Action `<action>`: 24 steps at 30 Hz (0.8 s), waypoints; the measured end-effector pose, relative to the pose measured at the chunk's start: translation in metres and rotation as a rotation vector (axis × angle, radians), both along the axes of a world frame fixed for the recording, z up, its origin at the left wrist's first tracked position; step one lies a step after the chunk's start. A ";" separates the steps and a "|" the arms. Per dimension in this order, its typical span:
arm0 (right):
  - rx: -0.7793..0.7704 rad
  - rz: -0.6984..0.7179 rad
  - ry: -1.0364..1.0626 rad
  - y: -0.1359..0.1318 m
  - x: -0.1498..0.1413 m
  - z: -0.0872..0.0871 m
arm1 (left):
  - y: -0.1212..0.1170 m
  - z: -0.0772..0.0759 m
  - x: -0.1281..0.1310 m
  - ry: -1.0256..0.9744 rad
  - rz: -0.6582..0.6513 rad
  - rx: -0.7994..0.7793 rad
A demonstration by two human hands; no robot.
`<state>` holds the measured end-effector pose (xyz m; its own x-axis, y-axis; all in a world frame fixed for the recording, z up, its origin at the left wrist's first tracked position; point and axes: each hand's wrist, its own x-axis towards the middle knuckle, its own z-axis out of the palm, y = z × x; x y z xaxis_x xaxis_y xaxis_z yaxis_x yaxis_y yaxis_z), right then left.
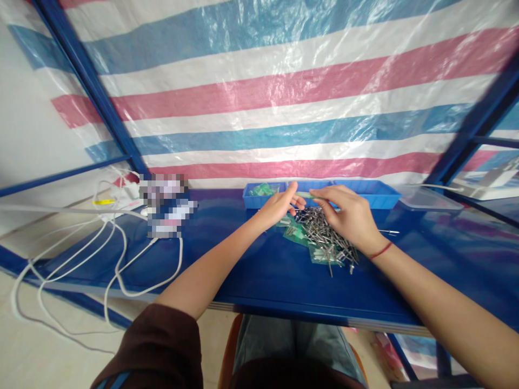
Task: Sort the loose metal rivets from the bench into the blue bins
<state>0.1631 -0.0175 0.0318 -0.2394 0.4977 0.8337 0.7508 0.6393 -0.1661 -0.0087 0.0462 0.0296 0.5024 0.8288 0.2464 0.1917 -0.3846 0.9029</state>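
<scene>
My left hand (280,206) and my right hand (347,216) meet above the blue table (251,265), fingertips pinched together on a thin pale-green strip (305,195) held between them. Under my right hand lies a heap of small metal pins (324,229). Flat green bags (298,233) lie beneath and beside that heap. A red string circles my right wrist. What exactly the strip is stays too small to tell.
Blue plastic trays (365,193) stand at the table's back edge, one holding green bags (263,189). A clear lid or tray (427,199) lies at the right. White cables (121,254) trail across the left side. A striped tarp (284,86) hangs behind.
</scene>
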 end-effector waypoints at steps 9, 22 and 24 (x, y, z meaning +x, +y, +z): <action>-0.049 0.009 -0.144 0.001 -0.005 -0.003 | 0.026 0.001 -0.016 -0.069 0.224 0.284; -0.309 0.005 -0.609 -0.014 -0.030 -0.008 | 0.058 -0.023 -0.048 0.481 0.713 0.647; -0.263 0.040 -0.568 -0.014 -0.030 -0.008 | 0.053 -0.020 -0.045 0.463 0.696 0.678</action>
